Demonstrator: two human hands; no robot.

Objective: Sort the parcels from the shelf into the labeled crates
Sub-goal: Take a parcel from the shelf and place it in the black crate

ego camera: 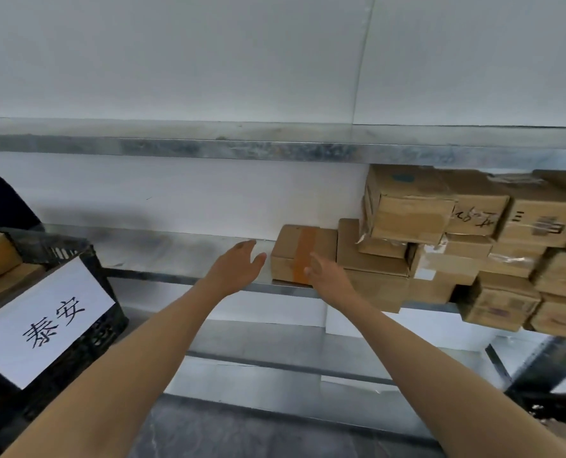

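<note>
Both hands are spread wide and hold nothing. The left hand (238, 264) hovers over bare shelf (182, 251), just apart from a small parcel (291, 249) at its 3 o'clock. The right hand (324, 274) overlaps that parcel's front, at its orange tape (303, 256); contact is likely but unclear. More parcels (457, 233) are stacked at 3 o'clock, one with scrawled, unreadable ink. At 8 o'clock, a black crate (106, 285) wears a white label (40, 319) reading 泰安.
</note>
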